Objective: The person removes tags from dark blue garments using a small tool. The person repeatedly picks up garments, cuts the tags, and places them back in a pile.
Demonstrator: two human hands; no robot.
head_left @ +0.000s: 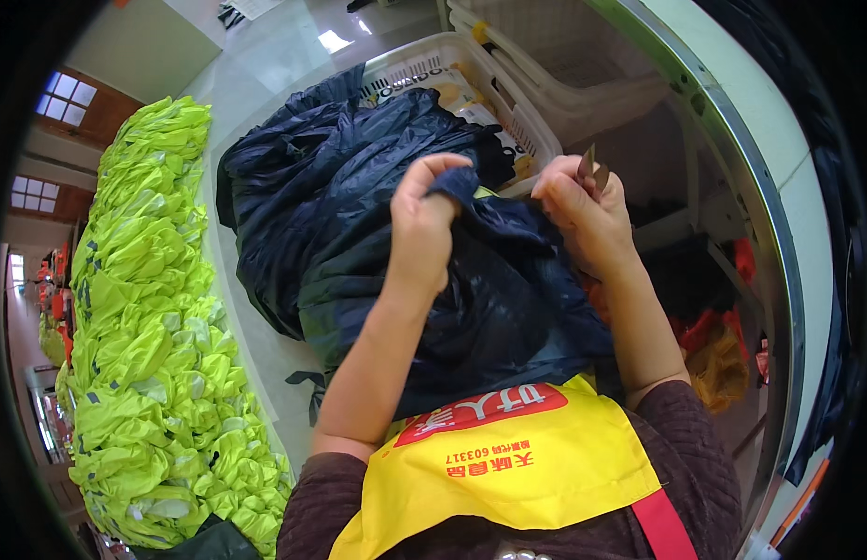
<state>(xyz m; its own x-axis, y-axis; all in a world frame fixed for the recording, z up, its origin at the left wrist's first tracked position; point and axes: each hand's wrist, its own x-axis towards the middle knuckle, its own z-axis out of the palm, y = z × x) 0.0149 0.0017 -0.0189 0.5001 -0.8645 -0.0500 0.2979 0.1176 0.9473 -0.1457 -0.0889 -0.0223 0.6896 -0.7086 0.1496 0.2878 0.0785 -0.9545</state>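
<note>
- Fingers (432, 177) of the left hand (422, 233) are pinched tight on a fold of the dark navy garment (359, 215), probably to keep it taut.
- right hand (587, 219) is curled shut around small snips (590, 168), right beside that fold.
- Garment's heaped on the pale table (256, 84), against a white basket (508, 103).
- Big pile of neon yellow vests (153, 327) on the left, windows beyond.

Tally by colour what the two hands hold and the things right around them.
Dark navy: 1, the navy garment, pinched by the left hand and the right hand.
Metal grey: 1, small snips in the right hand.
White: 2 plastic baskets.
Neon yellow: 1 pile of vests.
Total: 5
</note>
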